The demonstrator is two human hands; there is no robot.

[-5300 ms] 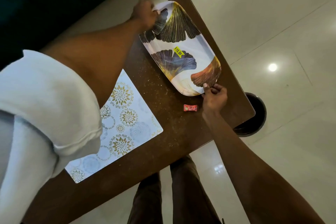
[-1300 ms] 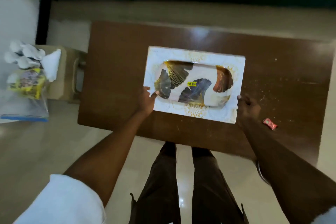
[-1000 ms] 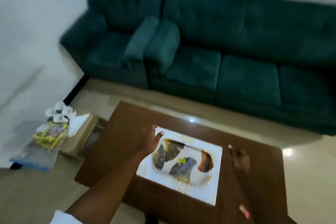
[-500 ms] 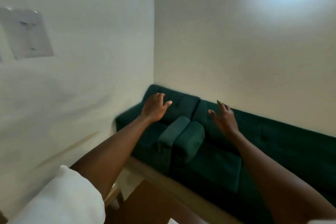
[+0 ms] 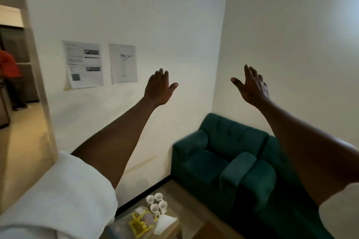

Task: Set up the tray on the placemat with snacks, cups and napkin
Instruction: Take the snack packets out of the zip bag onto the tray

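Note:
Both arms are raised in front of the white wall. My left hand [image 5: 158, 88] is open with fingers spread and holds nothing. My right hand [image 5: 252, 86] is also open and empty. Far below, on a small side table [image 5: 173, 225] at the bottom of the view, stand several white cups [image 5: 156, 203], a yellow snack packet [image 5: 140, 223] and a white napkin [image 5: 164, 223]. The tray and the placemat are out of view.
A dark green sofa [image 5: 233, 161] fills the lower right corner. Two paper sheets [image 5: 101, 64] hang on the wall. A doorway on the left opens to another room, where a person in red [image 5: 8, 66] stands.
The tray was carried from the table's end onto the placemat and released. Since then the view has swung up to the wall and both empty hands have risen.

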